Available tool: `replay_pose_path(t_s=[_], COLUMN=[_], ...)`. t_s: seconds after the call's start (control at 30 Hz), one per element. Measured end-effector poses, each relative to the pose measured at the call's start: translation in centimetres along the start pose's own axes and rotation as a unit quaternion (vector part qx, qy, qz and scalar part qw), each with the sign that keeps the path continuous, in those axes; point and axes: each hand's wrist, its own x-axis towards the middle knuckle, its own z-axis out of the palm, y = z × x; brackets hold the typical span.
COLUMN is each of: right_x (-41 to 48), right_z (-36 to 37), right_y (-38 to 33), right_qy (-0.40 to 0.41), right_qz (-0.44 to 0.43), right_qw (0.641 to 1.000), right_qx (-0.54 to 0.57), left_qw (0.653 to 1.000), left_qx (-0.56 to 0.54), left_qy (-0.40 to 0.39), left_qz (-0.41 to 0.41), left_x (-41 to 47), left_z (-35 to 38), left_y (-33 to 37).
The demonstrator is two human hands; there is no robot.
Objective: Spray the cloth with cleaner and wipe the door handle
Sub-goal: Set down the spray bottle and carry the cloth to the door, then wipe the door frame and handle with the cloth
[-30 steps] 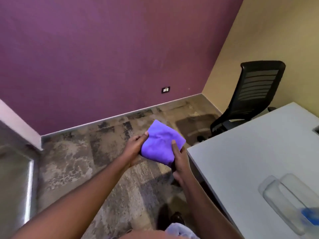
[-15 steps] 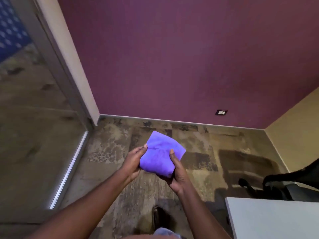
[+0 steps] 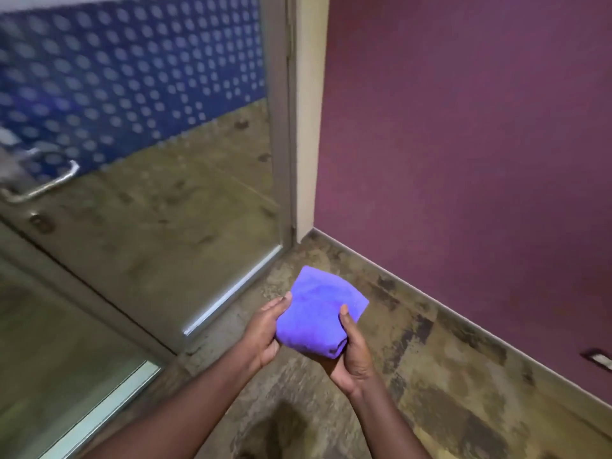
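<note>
Head view: both hands carry a folded purple cloth (image 3: pixel 318 318) just below the frame's centre, at chest height over the patterned floor (image 3: pixel 430 376). From the cloth, the left hand (image 3: pixel 265 329) cups it at 9 o'clock, and the right hand (image 3: pixel 352 349) closes under its 4 o'clock corner, thumb on top. A metal door handle (image 3: pixel 43 185) sits far off at 10 o'clock on the glass door (image 3: pixel 165 180), blurred and untouched. No spray bottle shows, so whether the cloth is already damp I cannot tell; probably it is. Wiping remains entirely: the cloth is well apart from the handle.
</note>
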Motion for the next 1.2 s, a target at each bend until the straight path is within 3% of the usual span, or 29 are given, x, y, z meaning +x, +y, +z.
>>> replay_pose_path(t_s=[0.17,0.33,0.8,1.2], right_x=[3.7,7.0,14.9,17.3], right_z=[3.9,8.2,20.5,25.7], right_y=[1.5,3.7,12.5,16.1], right_qy=[-0.026,-0.060,-0.105,-0.070], right_qz=[0.081,0.137,0.163,0.148], right_qw=[0.996,0.988,0.981,0.986], right_qx=[-0.040,-0.045,0.009,-0.029], left_qw=[0.995,0.987,0.972,0.958], left_qx=[-0.043,-0.078,-0.080,-0.061], left_qy=[0.080,0.108,0.146,0.209], left_qz=[0.047,0.093,0.167,0.185], left_x=[-0.9,-2.2,-3.6,-3.2], left_z=[-3.1,-6.6,-18.5,-23.7], left_y=[3.4,6.9,17.9,20.8])
